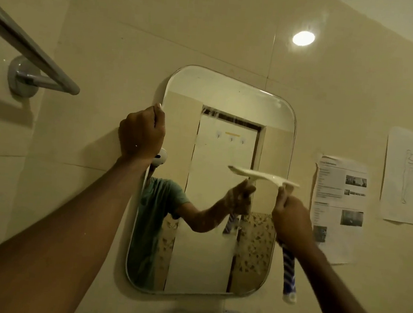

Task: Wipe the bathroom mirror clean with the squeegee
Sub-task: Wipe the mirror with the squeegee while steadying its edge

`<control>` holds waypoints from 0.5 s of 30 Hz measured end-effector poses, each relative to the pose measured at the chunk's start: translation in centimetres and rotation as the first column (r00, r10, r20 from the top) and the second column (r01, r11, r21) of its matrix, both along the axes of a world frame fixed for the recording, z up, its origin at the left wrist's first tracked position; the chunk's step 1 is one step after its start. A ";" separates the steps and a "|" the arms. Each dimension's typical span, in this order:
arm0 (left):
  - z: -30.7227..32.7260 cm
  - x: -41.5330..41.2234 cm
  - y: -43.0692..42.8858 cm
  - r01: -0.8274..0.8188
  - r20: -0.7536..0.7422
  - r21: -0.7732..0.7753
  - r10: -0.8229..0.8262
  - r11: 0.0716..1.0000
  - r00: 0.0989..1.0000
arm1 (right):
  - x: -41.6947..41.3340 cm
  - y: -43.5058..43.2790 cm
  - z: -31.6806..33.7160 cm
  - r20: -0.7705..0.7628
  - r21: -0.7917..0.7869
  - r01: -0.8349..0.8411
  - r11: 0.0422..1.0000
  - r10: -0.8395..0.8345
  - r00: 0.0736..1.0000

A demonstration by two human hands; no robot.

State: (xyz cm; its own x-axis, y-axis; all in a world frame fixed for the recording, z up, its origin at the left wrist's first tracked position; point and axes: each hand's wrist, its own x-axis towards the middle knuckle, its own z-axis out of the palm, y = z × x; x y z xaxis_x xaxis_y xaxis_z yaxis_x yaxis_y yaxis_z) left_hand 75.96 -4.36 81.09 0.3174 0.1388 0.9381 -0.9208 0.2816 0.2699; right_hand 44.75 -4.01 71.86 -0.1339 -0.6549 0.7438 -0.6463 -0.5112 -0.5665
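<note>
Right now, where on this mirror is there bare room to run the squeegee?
Free glass: the top of the mirror above the squeegee, and the lower middle below it. Crowded: the left edge, gripped by the left hand, and the right edge, where the right hand holds the handle.

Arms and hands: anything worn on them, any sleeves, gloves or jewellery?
Both forearms are bare: no sleeves reach them, no gloves. No watch, band or ring shows on the left hand or right hand. The mirror reflection shows a short-sleeved teal shirt.
</note>
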 end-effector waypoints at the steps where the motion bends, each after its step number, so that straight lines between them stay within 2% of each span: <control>1: -0.1 -0.1 0.0 0.000 -0.003 0.011 0.000 1.000 1.000 | 0.1 0.1 -1.6 0.001 0.010 0.010 1.000 -0.010 1.000; 4: -0.6 0.1 0.3 0.004 -0.013 0.051 -0.003 0.999 1.000 | 0.1 1.4 -4.2 -0.035 0.087 0.018 0.996 -0.015 0.999; 7: -1.4 0.0 0.7 0.016 -0.031 0.097 -0.013 0.995 0.999 | -0.3 2.9 -2.6 -0.049 0.163 -0.010 0.987 0.018 0.999; 12: -2.0 -0.3 1.2 0.018 -0.023 0.116 -0.016 0.993 1.000 | -0.9 2.5 4.2 -0.025 0.036 0.009 0.999 -0.008 1.000; 15: -3.4 -0.3 1.4 -0.011 -0.030 0.128 0.015 0.992 0.999 | -0.8 1.8 2.6 -0.026 0.065 0.015 0.998 -0.013 1.000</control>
